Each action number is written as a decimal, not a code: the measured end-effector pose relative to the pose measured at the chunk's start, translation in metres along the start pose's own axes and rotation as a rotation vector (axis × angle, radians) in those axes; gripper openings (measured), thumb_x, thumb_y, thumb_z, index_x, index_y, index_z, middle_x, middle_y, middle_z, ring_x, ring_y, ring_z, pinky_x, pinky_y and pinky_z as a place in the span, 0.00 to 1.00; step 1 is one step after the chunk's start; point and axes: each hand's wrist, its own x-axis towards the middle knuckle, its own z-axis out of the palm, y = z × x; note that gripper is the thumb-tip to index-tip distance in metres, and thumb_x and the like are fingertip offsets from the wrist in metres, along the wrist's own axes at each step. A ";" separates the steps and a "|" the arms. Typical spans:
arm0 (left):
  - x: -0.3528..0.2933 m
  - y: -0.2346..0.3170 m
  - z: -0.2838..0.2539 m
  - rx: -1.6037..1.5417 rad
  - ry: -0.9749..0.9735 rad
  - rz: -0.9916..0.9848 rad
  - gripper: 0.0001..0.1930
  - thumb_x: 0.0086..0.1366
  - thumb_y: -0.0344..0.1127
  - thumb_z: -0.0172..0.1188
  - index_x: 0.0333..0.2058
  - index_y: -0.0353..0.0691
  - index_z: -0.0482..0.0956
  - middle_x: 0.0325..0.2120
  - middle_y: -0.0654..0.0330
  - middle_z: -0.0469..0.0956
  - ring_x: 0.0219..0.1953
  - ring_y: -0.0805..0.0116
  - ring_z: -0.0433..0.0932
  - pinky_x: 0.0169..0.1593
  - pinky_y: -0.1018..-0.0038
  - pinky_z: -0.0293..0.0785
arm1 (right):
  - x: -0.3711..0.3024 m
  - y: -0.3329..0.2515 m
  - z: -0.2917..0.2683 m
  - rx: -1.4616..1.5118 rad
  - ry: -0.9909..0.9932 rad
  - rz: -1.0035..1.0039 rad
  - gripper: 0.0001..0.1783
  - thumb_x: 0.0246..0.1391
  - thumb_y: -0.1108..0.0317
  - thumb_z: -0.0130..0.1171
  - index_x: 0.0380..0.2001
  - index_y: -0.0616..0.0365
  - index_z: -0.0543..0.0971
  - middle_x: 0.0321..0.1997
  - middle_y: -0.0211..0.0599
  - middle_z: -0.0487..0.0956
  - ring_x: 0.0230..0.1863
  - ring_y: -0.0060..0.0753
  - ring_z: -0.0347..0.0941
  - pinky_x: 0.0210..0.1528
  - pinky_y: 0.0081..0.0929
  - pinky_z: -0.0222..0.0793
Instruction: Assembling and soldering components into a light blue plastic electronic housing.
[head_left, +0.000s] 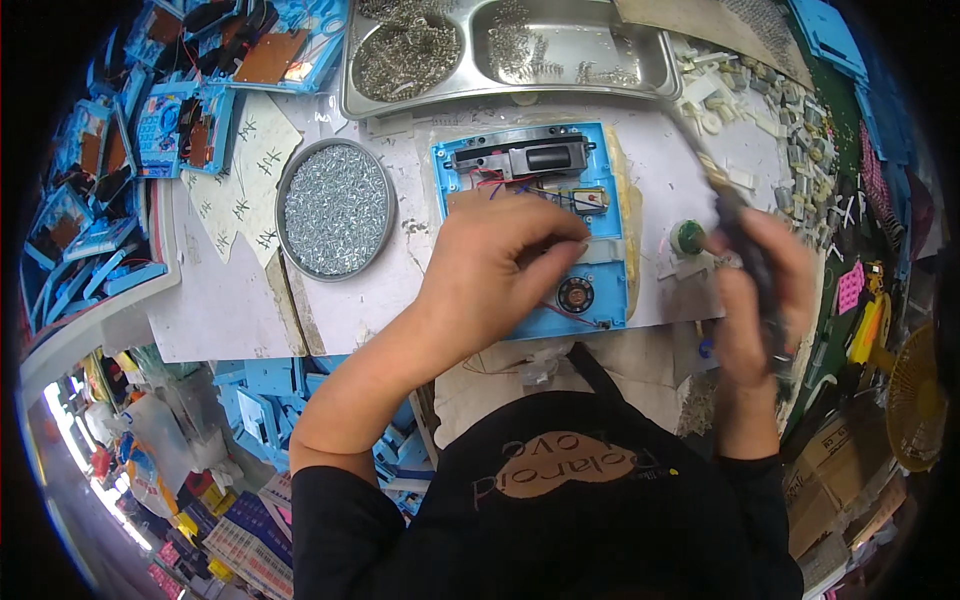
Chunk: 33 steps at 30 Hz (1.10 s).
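A light-blue plastic casing lies on the worktable, with a black housing along its far side, thin wires, a small motor unit and a round speaker. Over the casing's middle, my left hand is closed in a pinch beside a pale translucent strip. Whatever sits between those fingertips is too small or hidden to name. To the right, my right hand wraps round a dark electric screwdriver, its shaft slanting up and left. Motion blurs the tool and that hand.
A round dish of small silver screws stands left of the casing. Beyond is a metal tray with springs and small metal parts. Pale plastic pieces lie at right, near a green-topped round object. Blue casings pile up left.
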 end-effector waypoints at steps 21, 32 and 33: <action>-0.011 0.002 -0.004 0.258 -0.128 0.208 0.10 0.54 0.23 0.69 0.34 0.40 0.80 0.41 0.56 0.76 0.38 0.56 0.81 0.39 0.68 0.78 | 0.010 0.007 -0.034 0.217 -0.223 -0.092 0.14 0.55 0.67 0.63 0.40 0.65 0.77 0.27 0.34 0.72 0.28 0.28 0.61 0.40 0.28 0.58; -0.010 -0.002 -0.002 0.342 -0.118 0.274 0.11 0.52 0.23 0.69 0.34 0.40 0.78 0.42 0.57 0.75 0.41 0.57 0.81 0.40 0.67 0.79 | 0.012 0.012 -0.014 0.018 -0.444 -0.178 0.09 0.39 0.72 0.63 0.28 0.60 0.80 0.18 0.30 0.67 0.20 0.32 0.60 0.24 0.30 0.53; -0.010 -0.002 -0.003 0.341 -0.119 0.274 0.12 0.52 0.23 0.69 0.34 0.39 0.78 0.42 0.57 0.75 0.41 0.57 0.81 0.40 0.67 0.79 | 0.012 0.012 -0.013 0.014 -0.446 -0.186 0.09 0.38 0.72 0.63 0.28 0.60 0.80 0.18 0.29 0.66 0.20 0.32 0.60 0.24 0.30 0.53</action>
